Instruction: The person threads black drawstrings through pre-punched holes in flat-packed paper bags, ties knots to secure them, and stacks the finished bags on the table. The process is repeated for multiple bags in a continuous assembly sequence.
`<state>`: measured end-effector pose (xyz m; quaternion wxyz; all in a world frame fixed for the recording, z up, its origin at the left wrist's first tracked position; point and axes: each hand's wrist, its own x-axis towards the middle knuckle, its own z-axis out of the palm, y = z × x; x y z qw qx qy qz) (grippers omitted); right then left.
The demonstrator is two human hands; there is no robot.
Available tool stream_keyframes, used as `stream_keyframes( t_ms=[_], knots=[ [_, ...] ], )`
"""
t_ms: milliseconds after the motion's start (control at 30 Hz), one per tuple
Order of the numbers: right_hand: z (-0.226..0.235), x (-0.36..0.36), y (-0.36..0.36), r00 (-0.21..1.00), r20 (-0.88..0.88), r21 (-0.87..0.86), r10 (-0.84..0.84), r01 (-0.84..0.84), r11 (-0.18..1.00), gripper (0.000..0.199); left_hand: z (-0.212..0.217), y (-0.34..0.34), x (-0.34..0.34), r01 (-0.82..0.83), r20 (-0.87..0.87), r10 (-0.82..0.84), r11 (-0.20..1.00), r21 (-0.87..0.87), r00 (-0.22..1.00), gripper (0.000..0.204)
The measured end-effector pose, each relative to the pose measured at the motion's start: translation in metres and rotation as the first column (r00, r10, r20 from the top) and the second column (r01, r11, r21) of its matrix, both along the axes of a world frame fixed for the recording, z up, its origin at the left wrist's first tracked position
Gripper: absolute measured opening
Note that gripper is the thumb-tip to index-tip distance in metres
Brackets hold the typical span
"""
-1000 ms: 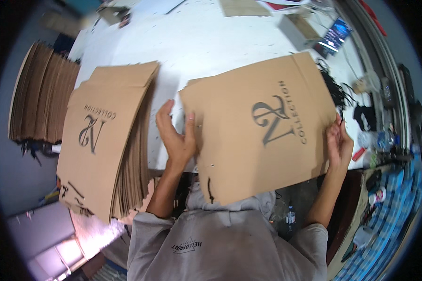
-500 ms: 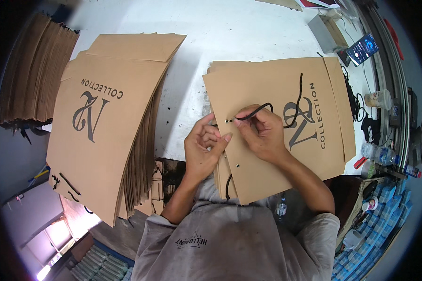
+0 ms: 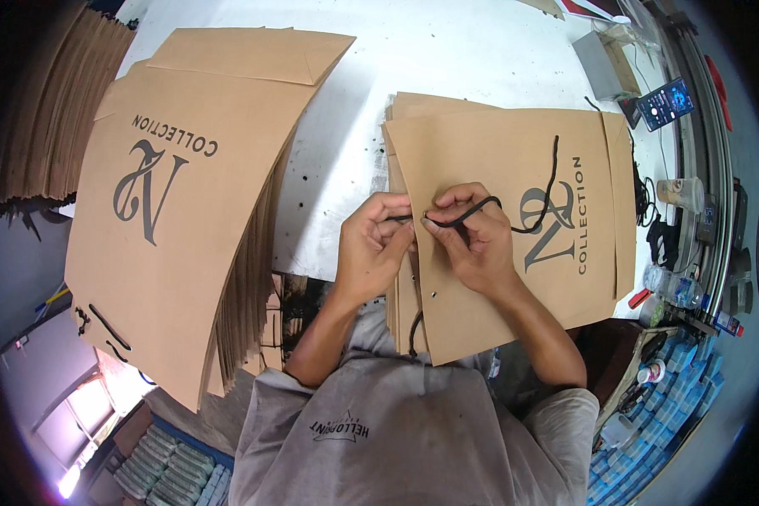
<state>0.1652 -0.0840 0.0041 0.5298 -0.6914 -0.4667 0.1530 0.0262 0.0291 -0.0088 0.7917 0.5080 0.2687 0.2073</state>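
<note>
A brown paper bag (image 3: 506, 304) with a dark printed logo lies sideways on a stack of similar bags in front of me. My right hand (image 3: 478, 240) rests over its punched edge, thumb and finger pinching a black cord (image 3: 554, 173) at an eyelet. From that pinch the cord loops back across the bag's face to a loose end. At the bag's left edge, my left hand (image 3: 373, 246) is closed, with a short dark stretch of cord showing between its fingers. One more eyelet (image 3: 433, 294) shows bare nearer my body. Behind the bag's edge, a cord handle hangs from the stack below.
A tall stack of brown bags (image 3: 148, 278) with black cord handles stands at my left, another bundle (image 3: 51, 118) beyond it. On the white table's (image 3: 354, 93) right side are a phone (image 3: 664, 104), a grey box (image 3: 600, 66), a plastic cup (image 3: 681, 194), black cords and a bottle.
My left fingers have closed on a piece of cord behind the bag's edge. The right hand keeps its pinch at the eyelet. The whole view has shifted slightly.
</note>
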Motion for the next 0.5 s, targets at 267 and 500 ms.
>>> stream_keyframes(
  t_ms=[267,500],
  knots=[
    [-0.005,0.000,-0.002,0.991,-0.134,-0.012,-0.021,0.020,1.000,0.014,-0.006,-0.008,0.005,-0.076,-0.013,0.077,0.992,0.099,0.997,0.031],
    [-0.027,0.005,-0.015,0.975,-0.218,0.018,0.040,-0.037,0.999,0.025,-0.002,0.004,-0.016,-0.141,-0.130,0.271,0.785,0.603,0.954,0.025]
  ],
)
